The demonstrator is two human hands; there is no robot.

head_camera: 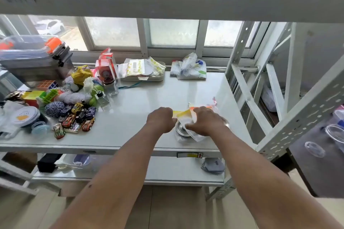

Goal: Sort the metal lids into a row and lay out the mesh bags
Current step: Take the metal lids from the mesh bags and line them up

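A clear mesh bag (pixel 188 117) with a yellow and orange top edge lies at the front right of the white table (pixel 149 98). Round metal lids (pixel 181 129) show through the bag's lower part. My left hand (pixel 161 121) is shut on the bag's yellow top edge at its left end. My right hand (pixel 206 121) lies over the bag and grips it from the right, hiding most of it. More bags with yellow trim (pixel 137 68) are piled on a tray at the back of the table.
A heap of toy cars (pixel 78 117), yarn, puzzle cubes and glass jars (pixel 111 87) fills the table's left side. A folded patterned cloth bundle (pixel 189 69) sits at the back right. A white perforated shelf frame (pixel 260 83) stands right of the table.
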